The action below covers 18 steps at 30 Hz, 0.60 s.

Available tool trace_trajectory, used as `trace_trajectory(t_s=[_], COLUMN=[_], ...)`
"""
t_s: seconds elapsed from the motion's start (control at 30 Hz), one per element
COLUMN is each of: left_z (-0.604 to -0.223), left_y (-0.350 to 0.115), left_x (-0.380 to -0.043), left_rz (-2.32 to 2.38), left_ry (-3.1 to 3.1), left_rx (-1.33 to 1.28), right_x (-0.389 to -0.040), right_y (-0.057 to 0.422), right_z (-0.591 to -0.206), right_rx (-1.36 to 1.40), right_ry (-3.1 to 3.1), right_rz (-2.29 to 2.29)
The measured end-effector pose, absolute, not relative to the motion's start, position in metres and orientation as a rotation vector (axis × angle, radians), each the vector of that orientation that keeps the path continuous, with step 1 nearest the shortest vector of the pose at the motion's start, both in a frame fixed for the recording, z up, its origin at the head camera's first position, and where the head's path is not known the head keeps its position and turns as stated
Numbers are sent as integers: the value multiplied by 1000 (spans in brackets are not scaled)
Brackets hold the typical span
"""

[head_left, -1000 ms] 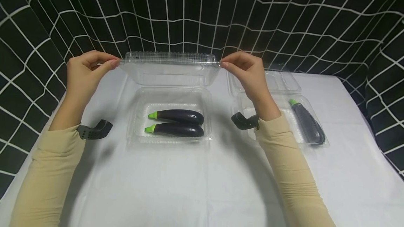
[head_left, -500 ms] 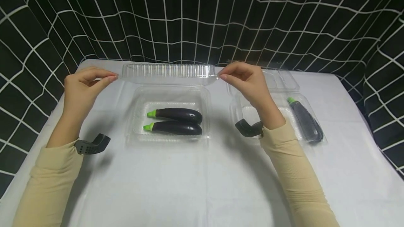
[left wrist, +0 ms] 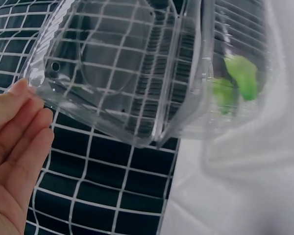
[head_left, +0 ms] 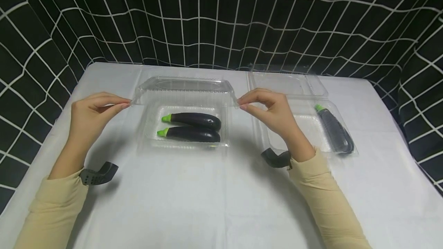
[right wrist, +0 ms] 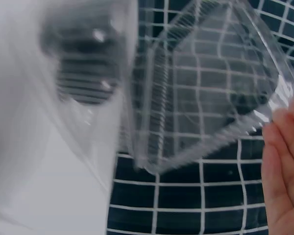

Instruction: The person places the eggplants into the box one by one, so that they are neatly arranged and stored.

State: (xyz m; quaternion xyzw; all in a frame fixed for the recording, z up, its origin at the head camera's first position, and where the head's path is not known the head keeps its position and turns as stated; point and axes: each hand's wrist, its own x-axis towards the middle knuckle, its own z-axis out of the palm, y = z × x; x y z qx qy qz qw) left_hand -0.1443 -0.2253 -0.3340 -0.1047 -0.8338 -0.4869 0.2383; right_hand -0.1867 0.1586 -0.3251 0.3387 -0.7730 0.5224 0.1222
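A clear plastic clamshell container (head_left: 150,141) lies on the white cloth with two eggplants (head_left: 195,121) side by side in its base, their green stems to the left. Its hinged lid (head_left: 187,84) slants over the back of the base, partly closed. At the lid's left front corner, my left hand (head_left: 95,114) pinches the rim between thumb and fingers. My right hand (head_left: 270,110) pinches the right front corner the same way. In the left wrist view the green stems (left wrist: 242,77) show through the plastic; the right wrist view has the dark eggplant ends (right wrist: 85,78), blurred.
To the right stands a second clear clamshell (head_left: 297,135) with its lid (head_left: 287,83) folded back and a dark eggplant (head_left: 335,130) along its right side. Behind the table hangs a black cloth (head_left: 207,18) with a white grid. The white cloth (head_left: 194,199) extends in front.
Both hands have brought the lid from standing upright forward and down over the back of the base. The eggplants and the right-hand container stay in place.
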Motion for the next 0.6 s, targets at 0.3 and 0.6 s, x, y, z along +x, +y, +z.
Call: trace_trajectory(t_s=[0.3, 0.6], left_z=[-350, -364], left_y=[-227, -224], left_x=[-134, -124], left_rz=[-1341, -1284], left_ry=[-2306, -2285], left_rx=[-310, -316], right_x=[-163, -145], right_y=[150, 145], right_z=[-349, -373], right_rx=[804, 748], right_ry=[-2280, -2262], right_rz=[1322, 1279])
